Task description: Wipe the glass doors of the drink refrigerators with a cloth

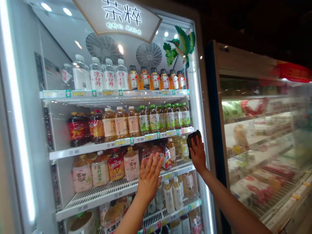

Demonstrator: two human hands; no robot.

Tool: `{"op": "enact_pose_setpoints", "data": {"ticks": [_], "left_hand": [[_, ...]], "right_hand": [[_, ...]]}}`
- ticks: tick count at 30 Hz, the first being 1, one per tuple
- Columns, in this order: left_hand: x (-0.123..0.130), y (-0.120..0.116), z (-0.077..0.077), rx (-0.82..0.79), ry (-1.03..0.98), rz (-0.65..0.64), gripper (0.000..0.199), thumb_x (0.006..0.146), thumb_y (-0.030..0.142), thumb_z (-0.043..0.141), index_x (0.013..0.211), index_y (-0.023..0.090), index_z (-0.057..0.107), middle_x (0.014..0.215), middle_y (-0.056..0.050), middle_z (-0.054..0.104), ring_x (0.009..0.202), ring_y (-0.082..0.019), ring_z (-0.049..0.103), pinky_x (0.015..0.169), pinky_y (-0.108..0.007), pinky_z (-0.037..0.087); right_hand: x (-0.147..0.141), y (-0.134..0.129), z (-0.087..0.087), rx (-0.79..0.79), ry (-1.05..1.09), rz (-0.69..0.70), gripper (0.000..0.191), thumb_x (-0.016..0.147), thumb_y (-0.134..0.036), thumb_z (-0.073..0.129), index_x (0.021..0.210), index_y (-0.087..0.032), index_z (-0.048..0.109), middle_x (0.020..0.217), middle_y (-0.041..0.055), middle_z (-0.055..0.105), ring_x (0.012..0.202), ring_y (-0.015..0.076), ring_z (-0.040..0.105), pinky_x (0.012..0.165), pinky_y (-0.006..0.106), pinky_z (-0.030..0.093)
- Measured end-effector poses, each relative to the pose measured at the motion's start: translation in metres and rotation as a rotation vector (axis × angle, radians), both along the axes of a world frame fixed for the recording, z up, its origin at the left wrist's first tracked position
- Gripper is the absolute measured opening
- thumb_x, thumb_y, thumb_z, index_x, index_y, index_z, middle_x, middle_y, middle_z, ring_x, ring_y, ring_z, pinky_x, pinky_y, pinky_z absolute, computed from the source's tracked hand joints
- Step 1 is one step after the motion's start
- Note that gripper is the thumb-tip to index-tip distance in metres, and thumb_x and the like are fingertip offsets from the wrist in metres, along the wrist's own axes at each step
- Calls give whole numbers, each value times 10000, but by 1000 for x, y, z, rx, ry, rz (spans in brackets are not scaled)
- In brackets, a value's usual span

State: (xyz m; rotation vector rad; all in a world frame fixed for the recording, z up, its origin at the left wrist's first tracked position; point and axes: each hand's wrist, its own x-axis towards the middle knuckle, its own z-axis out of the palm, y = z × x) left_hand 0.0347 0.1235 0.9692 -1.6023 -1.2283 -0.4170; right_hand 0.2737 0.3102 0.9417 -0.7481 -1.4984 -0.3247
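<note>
A tall drinks fridge with a glass front (122,141) fills the left and middle of the view, its shelves lined with bottles. My left hand (149,174) is raised before the third shelf with fingers spread, holding nothing; whether it touches the glass I cannot tell. Near the fridge's right edge, my right hand (197,152) lies over a black handle-like piece (190,144), fingers stretched out against it. Green-capped tea bottles (154,119) stand on the second shelf above my left hand, and a pink-labelled bottle (131,164) is just left of it.
Clear bottles (97,74) and amber bottles (155,79) line the top shelf, below a lit sign (122,18). Lower shelves hold more bottles (168,195). To the right stands an open-fronted chilled case (258,123) with packaged food.
</note>
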Motion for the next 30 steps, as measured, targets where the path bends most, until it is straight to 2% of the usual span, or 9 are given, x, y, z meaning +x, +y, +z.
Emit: {"op": "enact_pose_setpoints", "data": {"ticks": [2, 4, 7, 10, 13, 18, 21, 25, 30], "left_hand": [[-2, -2, 2, 4, -17, 15, 925, 902, 514, 629, 1627, 238, 126, 1689, -89, 168, 1576, -282, 22, 1273, -537, -48], [-3, -2, 2, 6, -28, 19, 942, 900, 514, 633, 1628, 232, 108, 1690, -94, 165, 1576, -284, 20, 1272, -537, -52], [-5, -4, 1, 1, -32, 30, 948, 896, 514, 639, 1628, 224, 111, 1687, -102, 174, 1577, -286, 19, 1271, -542, -51], [-12, -13, 1, 4, -25, 54, 918, 897, 504, 638, 1625, 221, 155, 1682, -97, 200, 1578, -280, 10, 1272, -535, -48], [-21, -22, 4, 21, -19, 77, 879, 898, 508, 632, 1617, 228, 211, 1677, -86, 225, 1578, -275, 0, 1274, -525, -42], [-28, -31, 5, 48, -25, 112, 885, 888, 542, 628, 1613, 224, 231, 1677, -92, 229, 1577, -287, -7, 1274, -539, -34], [-34, -35, 3, 35, -26, 124, 882, 888, 550, 626, 1611, 222, 242, 1678, -85, 225, 1578, -283, -11, 1274, -530, -54], [-48, -44, 3, 26, -31, 131, 857, 899, 533, 615, 1610, 230, 246, 1682, -77, 213, 1579, -272, -2, 1274, -519, -62], [-58, -50, 6, 39, -30, 115, 876, 899, 527, 615, 1616, 214, 221, 1688, -93, 191, 1578, -288, -17, 1273, -530, -50]], "right_hand": [[-19, -6, 24, -28, 65, -31, 647, 1044, -289, 355, 1615, -406, 75, 1708, -55, 7, 1571, 323, 25, 1219, 670, 211], [-37, -18, 32, -21, 13, -43, 665, 1040, -307, 379, 1617, -394, 59, 1708, -42, -10, 1568, 336, 10, 1216, 673, 209], [-44, -36, 12, 50, -215, -13, 701, 1018, -291, 456, 1614, -398, 103, 1706, -20, 69, 1565, 332, 80, 1221, 630, 246], [-27, -38, -14, 145, -344, 6, 713, 995, -215, 499, 1599, -416, 179, 1687, -11, 193, 1552, 319, 172, 1210, 615, 287], [-23, -30, -7, 173, -182, -32, 737, 986, -155, 483, 1601, -409, 166, 1685, -1, 195, 1549, 323, 183, 1189, 633, 313], [-73, -47, 26, 153, -46, -75, 757, 978, -164, 482, 1613, -380, 130, 1696, 17, 131, 1556, 347, 130, 1179, 646, 313], [-81, -63, 12, 190, -258, -53, 785, 969, -221, 547, 1618, -361, 128, 1697, 30, 132, 1555, 349, 142, 1193, 630, 297], [-55, -59, -7, 237, -393, -58, 778, 977, -230, 548, 1614, -382, 129, 1694, 7, 169, 1551, 316, 186, 1214, 595, 280], [-77, -57, 33, 105, -81, -153, 732, 1011, -248, 465, 1623, -348, 75, 1705, 36, 105, 1562, 337, 111, 1187, 638, 295]]}}
